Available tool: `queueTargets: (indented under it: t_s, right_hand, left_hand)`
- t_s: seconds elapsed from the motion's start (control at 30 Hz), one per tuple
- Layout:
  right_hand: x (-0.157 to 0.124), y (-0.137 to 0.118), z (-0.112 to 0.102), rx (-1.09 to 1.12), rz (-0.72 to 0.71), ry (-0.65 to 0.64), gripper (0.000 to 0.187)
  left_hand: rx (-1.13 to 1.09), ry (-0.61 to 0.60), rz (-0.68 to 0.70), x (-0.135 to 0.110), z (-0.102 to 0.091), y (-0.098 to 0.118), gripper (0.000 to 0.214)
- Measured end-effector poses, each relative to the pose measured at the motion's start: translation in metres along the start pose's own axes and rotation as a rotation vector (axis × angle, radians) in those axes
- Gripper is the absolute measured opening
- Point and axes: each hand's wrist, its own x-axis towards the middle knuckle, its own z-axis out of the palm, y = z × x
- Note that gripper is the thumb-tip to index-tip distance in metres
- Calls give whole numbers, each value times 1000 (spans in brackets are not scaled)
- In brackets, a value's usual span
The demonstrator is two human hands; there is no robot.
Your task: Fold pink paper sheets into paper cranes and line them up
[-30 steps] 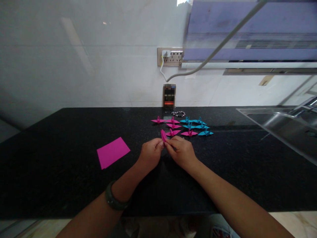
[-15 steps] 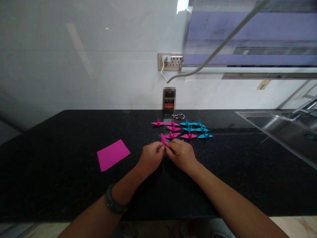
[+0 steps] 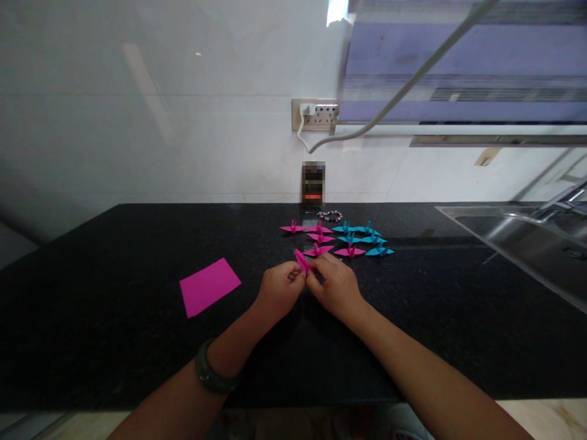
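A small folded piece of pink paper [image 3: 302,261] is pinched between both my hands, its pointed end facing away from me. My left hand [image 3: 280,288] closes on its near end from the left. From the right, my right hand [image 3: 337,282] grips the same paper with thumb and fingers; the fingertips hide its lower part. Just beyond my hands stand several pink paper cranes [image 3: 351,251] and several blue paper cranes [image 3: 380,251] in loose rows. Flat pink paper sheets [image 3: 210,287] lie to the left of my left hand.
All this rests on a black countertop [image 3: 128,354]. A beaded bracelet [image 3: 330,216] and an upright dark, blurred-out object [image 3: 313,183] are by the wall. A steel sink [image 3: 545,238] is at the right. A white cable [image 3: 394,104] runs near the wall socket [image 3: 321,114].
The folded pink paper has turned slightly, its tip now leaning a little further left and looking slimmer. My fingers have shifted slightly around it; the cranes and sheets stay put.
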Motion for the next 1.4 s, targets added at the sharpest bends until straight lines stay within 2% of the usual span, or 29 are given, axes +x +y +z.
queueTargets:
  t_s: [0.2, 0.43, 0.57, 0.7, 0.9, 1.0, 1.17, 1.4]
  right_hand:
    - [2, 2, 1, 300, 53, 72, 13]
    - [2, 2, 4, 554, 220, 90, 10]
    - [1, 4, 8, 670, 290, 52, 10]
    - [0, 6, 13, 810, 348, 69, 11]
    - [1, 6, 12, 878, 360, 41, 11]
    - [1, 6, 10, 930, 350, -22, 11]
    - [1, 5, 8, 1011, 361, -89, 13]
    - [2, 6, 13, 1055, 460, -45, 16]
  left_hand:
    - [9, 119, 90, 2, -4, 5, 16]
    - [-365, 165, -170, 3, 0, 1, 18]
    - [-430, 161, -165, 5, 0, 1, 18]
    - [-430, 161, -137, 5, -1, 0, 17]
    - [-490, 163, -148, 5, -1, 0, 19]
    - [-503, 107, -177, 6, -4, 4, 17]
    - [-537, 10, -134, 7, -7, 6, 13]
    - [-448, 88, -161, 8, -5, 0, 15]
